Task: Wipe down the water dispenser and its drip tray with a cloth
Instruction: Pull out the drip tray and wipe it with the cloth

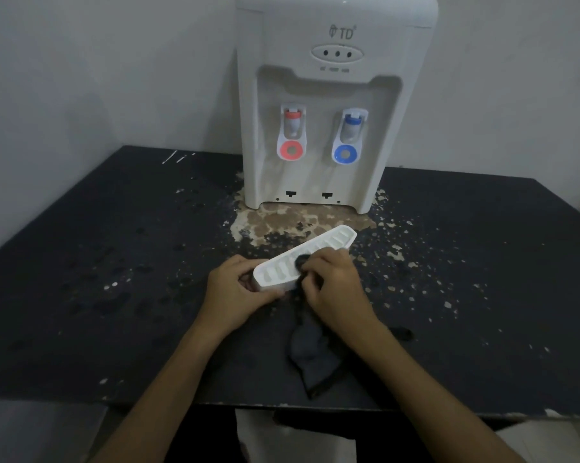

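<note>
A white water dispenser (328,105) with a red tap and a blue tap stands at the back of the black table (81,262). Its white slotted drip tray (328,243) is off the dispenser, held tilted just above the table in front of it. My left hand (235,292) grips the tray's near left end. My right hand (335,285) pinches a dark cloth (312,355) and presses a bunched part of it onto the tray's slots. The rest of the cloth hangs down onto the table near the front edge.
The tabletop's coating has peeled into a pale, speckled patch (282,222) in front of the dispenser. Grey walls close the corner behind and to the left. The table's front edge (181,404) runs just below my forearms.
</note>
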`<state>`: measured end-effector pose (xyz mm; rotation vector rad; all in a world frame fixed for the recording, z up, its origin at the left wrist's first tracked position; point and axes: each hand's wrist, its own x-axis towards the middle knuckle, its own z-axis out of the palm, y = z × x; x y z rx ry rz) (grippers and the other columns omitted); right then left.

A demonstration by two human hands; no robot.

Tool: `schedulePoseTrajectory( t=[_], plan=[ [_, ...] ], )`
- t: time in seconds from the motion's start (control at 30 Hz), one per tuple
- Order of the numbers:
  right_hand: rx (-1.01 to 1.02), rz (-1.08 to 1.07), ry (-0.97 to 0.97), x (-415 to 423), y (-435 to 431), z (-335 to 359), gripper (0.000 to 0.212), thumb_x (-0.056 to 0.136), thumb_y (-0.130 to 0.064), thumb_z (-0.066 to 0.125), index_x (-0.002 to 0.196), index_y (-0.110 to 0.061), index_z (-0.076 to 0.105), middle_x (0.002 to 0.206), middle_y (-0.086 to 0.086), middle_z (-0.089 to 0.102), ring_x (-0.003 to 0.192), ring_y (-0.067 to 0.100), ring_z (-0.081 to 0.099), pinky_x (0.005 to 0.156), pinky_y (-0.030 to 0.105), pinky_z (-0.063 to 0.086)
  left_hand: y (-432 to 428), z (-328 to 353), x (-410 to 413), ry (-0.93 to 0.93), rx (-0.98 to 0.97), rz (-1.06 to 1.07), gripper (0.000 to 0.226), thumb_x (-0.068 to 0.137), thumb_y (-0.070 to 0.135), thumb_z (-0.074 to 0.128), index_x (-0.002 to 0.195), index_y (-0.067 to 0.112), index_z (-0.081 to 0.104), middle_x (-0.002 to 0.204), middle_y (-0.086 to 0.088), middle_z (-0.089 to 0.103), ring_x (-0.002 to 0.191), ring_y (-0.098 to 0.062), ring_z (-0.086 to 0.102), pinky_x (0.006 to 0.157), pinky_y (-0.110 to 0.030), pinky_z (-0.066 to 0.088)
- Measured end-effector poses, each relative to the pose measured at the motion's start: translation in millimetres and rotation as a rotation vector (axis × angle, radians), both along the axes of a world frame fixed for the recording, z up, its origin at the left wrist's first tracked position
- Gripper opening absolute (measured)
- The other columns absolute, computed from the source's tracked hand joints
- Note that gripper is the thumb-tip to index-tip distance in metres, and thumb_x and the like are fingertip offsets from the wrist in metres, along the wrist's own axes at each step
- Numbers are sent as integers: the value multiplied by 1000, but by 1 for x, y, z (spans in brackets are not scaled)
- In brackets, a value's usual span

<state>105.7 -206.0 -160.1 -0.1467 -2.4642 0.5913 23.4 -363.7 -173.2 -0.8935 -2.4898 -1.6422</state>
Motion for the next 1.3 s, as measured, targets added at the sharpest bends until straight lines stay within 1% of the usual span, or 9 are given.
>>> schedulePoseTrajectory(
  t=[0.1,0.17,0.3,0.53,0.73,0.83,0.93,1.13,1.3],
  plan=[
    [-63,-192,-13,-2,19,7,20,78,3,60,94,-1,71,95,11,64,89,28,52,82,18,35,1,1,0,5,-12,21,46,57,21,89,100,25,72,84,8,61,74,0,58,62,-9,44],
    [-20,-120,11,-7,14,16,24,78,6,60,97,-1,71,101,11,66,95,28,54,87,13,29,3,2,1,-1,-16,26,46,57,21,88,101,24,72,84,7,61,75,0,58,62,-8,44],
    [189,188,-70,-19,-10,12,25,73,-2,53,87,-2,74,97,10,70,89,21,51,81,31,45,2,1,2,-20,7,5,45,58,26,88,100,22,72,82,5,61,74,-2,61,61,-10,45],
    [241,70,-23,-28,-1,16,32,70,-11,40,60,-6,69,69,6,68,66,23,59,71,32,40,2,-1,0,16,-37,7,50,57,21,88,105,21,71,80,8,57,73,0,57,61,-8,42],
    [33,-102,-37,-40,26,13,25,65,7,47,71,5,71,74,18,69,68,34,60,76,37,48,1,-2,-2,11,-23,18,50,55,21,89,102,22,72,82,10,58,75,0,57,63,-9,42],
    [-8,52,-8,-39,3,17,26,75,6,53,91,3,72,96,17,69,93,29,56,87,23,36,1,-4,-3,-24,4,17,48,56,24,89,101,20,72,83,8,59,73,0,59,62,-10,44],
    [279,263,35,-35,-10,8,26,63,4,59,85,2,73,91,14,71,88,14,49,80,26,36,1,-4,-1,-23,22,6,45,57,26,88,98,18,72,83,6,61,72,0,60,62,-11,45],
    [415,81,-263,-49,50,8,21,66,-3,53,72,-3,73,76,12,71,71,29,65,74,39,48,0,0,-1,4,-39,2,50,55,20,89,102,22,72,81,8,56,71,3,54,60,-7,40],
    [494,-170,-459,-62,92,25,30,84,-1,46,97,-10,71,100,10,70,90,29,62,83,32,39,0,1,-1,-24,-42,6,50,58,20,88,105,24,71,84,9,57,74,5,54,62,-6,40]
  ],
)
